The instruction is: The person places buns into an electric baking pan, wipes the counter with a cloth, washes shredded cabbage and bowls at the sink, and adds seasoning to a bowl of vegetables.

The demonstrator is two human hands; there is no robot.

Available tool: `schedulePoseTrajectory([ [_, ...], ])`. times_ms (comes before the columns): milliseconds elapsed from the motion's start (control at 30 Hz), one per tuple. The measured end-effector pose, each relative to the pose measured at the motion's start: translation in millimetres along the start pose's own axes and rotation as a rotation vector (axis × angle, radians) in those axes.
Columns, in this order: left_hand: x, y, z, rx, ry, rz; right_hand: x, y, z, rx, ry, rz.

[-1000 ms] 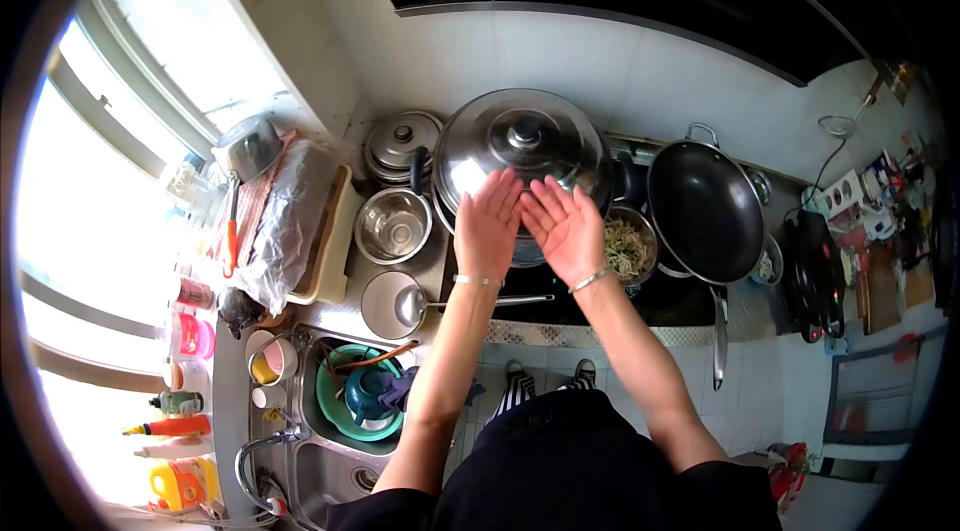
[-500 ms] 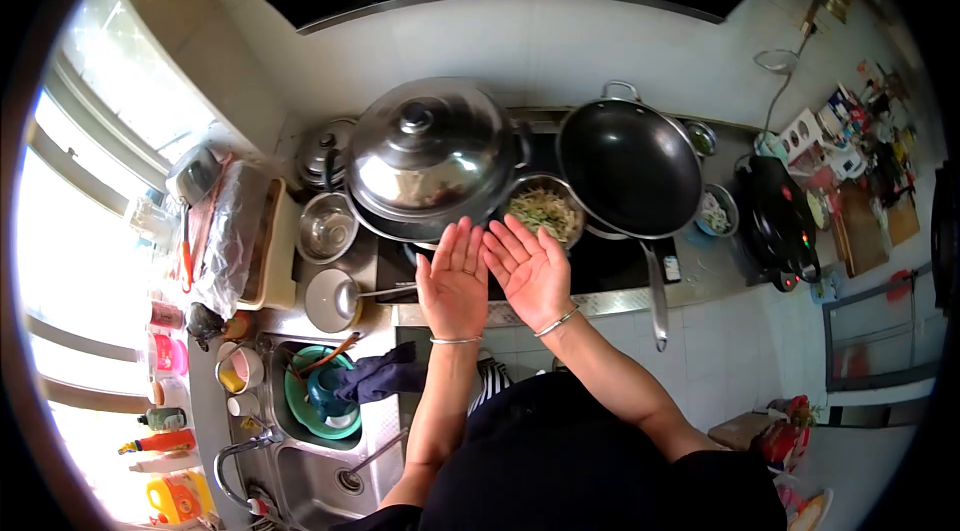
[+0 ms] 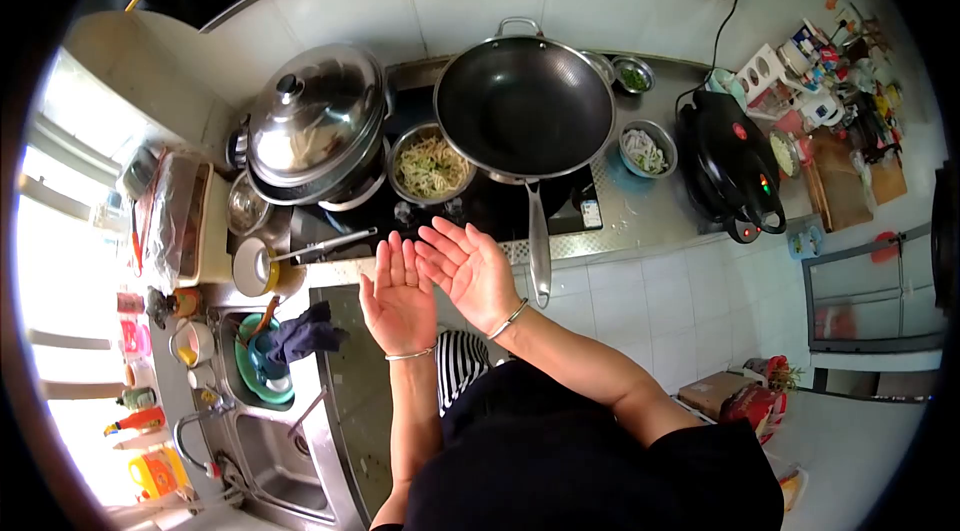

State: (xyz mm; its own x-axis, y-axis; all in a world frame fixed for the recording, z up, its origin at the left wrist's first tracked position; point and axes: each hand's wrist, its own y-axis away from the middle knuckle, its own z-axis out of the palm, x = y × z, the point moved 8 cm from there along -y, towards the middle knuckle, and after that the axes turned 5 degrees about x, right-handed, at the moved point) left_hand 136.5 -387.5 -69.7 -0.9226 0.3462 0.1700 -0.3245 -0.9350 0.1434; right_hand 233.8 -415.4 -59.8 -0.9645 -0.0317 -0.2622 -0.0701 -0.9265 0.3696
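Palms up and side by side, my left hand (image 3: 402, 299) and my right hand (image 3: 470, 276) hover in front of the stove edge with fingers stretched and nothing in them. The fingertips of the two hands overlap or nearly touch. Beyond them a metal bowl of shredded food (image 3: 432, 169) sits on the black cooktop (image 3: 510, 206). A black wok (image 3: 525, 106) rests to its right, its steel handle (image 3: 539, 246) pointing towards me, just right of my right hand. On the left stands a large pan under a domed steel lid (image 3: 320, 121).
A small saucepan (image 3: 255, 268) lies left of my hands, near the sink (image 3: 285, 461) with a green basin (image 3: 250, 371). To the right are a bowl of sliced food (image 3: 648, 149), a small bowl of chopped greens (image 3: 632, 76) and a black electric appliance (image 3: 735, 161).
My view has turned to the right, so the stove and its pans appear further left. Both hands keep the same open, palm-up pose.
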Motion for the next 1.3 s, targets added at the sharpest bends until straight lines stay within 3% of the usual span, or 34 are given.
schedulePoseTrajectory([
  [100,-1.3,15.7,-7.9,0.133,-0.087,0.029,7.7,12.4,-12.3,0.014,0.013,0.001],
  [167,-6.3,23.4,2.1,0.051,-0.133,0.02,8.6,17.7,-20.4,0.025,0.028,-0.04],
  [367,35.2,53.1,-18.7,0.126,0.068,0.034,54.0,26.9,-2.1,0.059,0.135,0.053],
  [500,107.5,95.3,-56.3,0.202,0.095,0.208,143.7,19.4,2.3,0.007,0.208,0.211],
  [733,248.0,184.6,-157.9,0.389,0.146,0.437,335.8,33.1,-12.1,0.106,0.296,0.533],
  [1033,312.5,172.9,-259.9,0.698,0.258,0.349,429.9,-48.2,-52.5,0.214,0.481,0.572],
  [1100,317.0,153.4,-277.6,0.699,0.256,0.361,435.0,-77.5,-55.7,0.211,0.529,0.515],
  [1300,321.2,114.1,-352.8,1.013,0.188,0.321,447.8,-157.1,-59.7,0.082,0.88,0.36],
])
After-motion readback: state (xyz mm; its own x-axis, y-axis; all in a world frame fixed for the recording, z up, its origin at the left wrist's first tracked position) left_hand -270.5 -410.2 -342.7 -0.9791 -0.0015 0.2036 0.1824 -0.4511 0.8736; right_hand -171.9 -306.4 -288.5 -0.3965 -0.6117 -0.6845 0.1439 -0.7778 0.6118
